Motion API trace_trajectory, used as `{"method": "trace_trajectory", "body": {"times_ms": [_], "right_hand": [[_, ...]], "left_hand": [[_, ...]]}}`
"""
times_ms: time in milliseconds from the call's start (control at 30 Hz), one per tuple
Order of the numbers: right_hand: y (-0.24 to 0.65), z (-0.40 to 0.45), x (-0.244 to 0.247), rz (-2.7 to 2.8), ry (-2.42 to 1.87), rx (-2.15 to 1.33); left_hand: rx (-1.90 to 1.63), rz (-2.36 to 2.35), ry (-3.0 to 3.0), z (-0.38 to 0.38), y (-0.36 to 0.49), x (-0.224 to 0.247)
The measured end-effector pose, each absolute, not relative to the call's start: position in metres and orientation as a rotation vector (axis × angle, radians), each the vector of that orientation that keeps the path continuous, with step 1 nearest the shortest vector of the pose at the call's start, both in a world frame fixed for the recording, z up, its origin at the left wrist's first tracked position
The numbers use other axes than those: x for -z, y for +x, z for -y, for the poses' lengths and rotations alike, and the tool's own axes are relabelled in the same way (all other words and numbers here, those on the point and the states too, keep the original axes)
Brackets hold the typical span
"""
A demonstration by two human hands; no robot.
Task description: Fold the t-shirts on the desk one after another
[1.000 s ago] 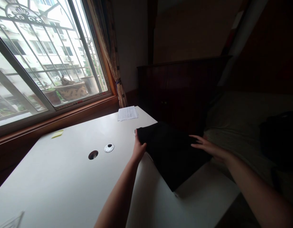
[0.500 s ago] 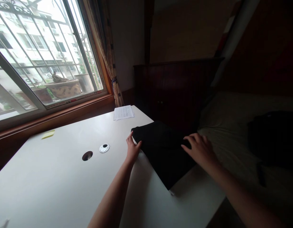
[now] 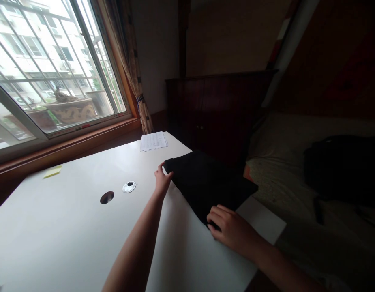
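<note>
A black cloth [image 3: 205, 178], dark and fairly flat, lies over the right part of the white table. What kind of cloth item it is I cannot make out. My left hand [image 3: 163, 178] is at its far left corner, thumb and fingers closed on the edge. At the near corner, my right hand [image 3: 225, 227] has its fingers curled over the cloth, with the fingertips partly hidden. The right corner of the cloth lies untouched towards the table's right edge.
The white table [image 3: 84, 239] has a round cable hole [image 3: 107, 197] with its silver cover [image 3: 129, 187] beside it. Papers [image 3: 153, 141] lie at the far end, yellow sticky notes [image 3: 52, 172] by the window. A dark bag [image 3: 342, 174] rests on the bed at right.
My right hand has moved from the cloth's right side to its near corner. My left hand stays at the far left corner. The view has shifted slightly.
</note>
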State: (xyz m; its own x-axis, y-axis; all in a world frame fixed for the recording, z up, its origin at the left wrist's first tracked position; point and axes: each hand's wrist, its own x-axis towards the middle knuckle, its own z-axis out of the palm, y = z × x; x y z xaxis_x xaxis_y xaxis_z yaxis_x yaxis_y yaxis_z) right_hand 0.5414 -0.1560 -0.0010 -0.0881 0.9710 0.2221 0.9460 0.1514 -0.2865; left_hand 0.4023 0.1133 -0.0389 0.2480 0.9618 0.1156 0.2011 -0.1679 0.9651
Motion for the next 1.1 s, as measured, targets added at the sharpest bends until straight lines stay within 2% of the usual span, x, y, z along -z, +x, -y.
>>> {"method": "trace_trajectory", "body": {"times_ms": [333, 467, 600, 767, 1100], "right_hand": [[0.554, 0.159, -0.025, 2.166, -1.733, -0.345], [0.572, 0.132, -0.026, 2.056, -1.715, -0.201], [0.599, 0.082, -0.012, 1.991, -1.812, 0.009], [0.634, 0.030, 0.016, 2.016, -2.100, 0.029], [0.664, 0.028, 0.037, 1.774, -2.369, -0.068]], "left_hand": [[-1.082, -1.221, 1.753, -0.108, 0.401, 0.040], [-1.149, -1.056, 2.087, -0.099, 0.405, 0.038], [-1.019, -0.833, 2.314, -0.100, 0.414, 0.043], [-0.832, -0.964, 2.306, -0.111, 0.417, 0.060], [-0.857, -1.006, 2.244, -0.113, 0.415, 0.064]]}}
